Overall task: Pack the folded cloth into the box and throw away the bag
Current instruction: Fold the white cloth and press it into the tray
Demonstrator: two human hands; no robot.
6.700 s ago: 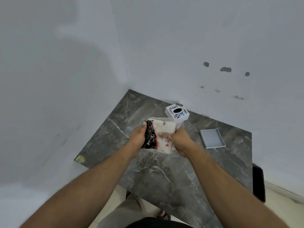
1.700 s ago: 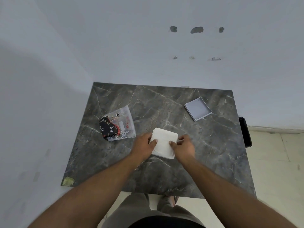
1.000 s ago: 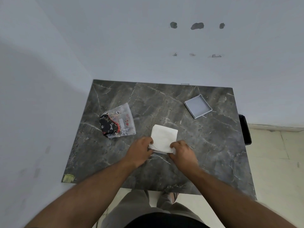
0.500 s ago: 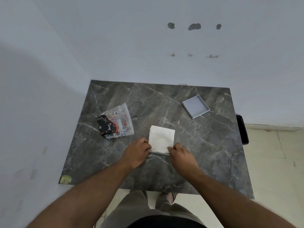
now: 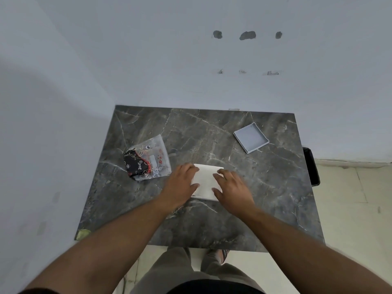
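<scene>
A white folded cloth [image 5: 205, 179] lies flat near the middle of the dark marble table [image 5: 267, 200]. My left hand [image 5: 182, 185] rests palm down on its left edge, fingers spread. My right hand [image 5: 231, 187] lies flat over its right side, also spread. Neither hand grips anything. The clear plastic bag [image 5: 149, 161], printed in black and red, lies crumpled on the table to the left of my left hand. A shallow grey box [image 5: 251, 140] sits open at the back right of the table, nothing visible inside it.
White walls close in the table at the back and left. A black bin [image 5: 311, 166] stands on the floor just off the table's right edge. My legs and feet show below the near edge.
Both hands have let go of the cloth's near edge and slid forward, now lying flat on top of it. The bag and box have not moved.
</scene>
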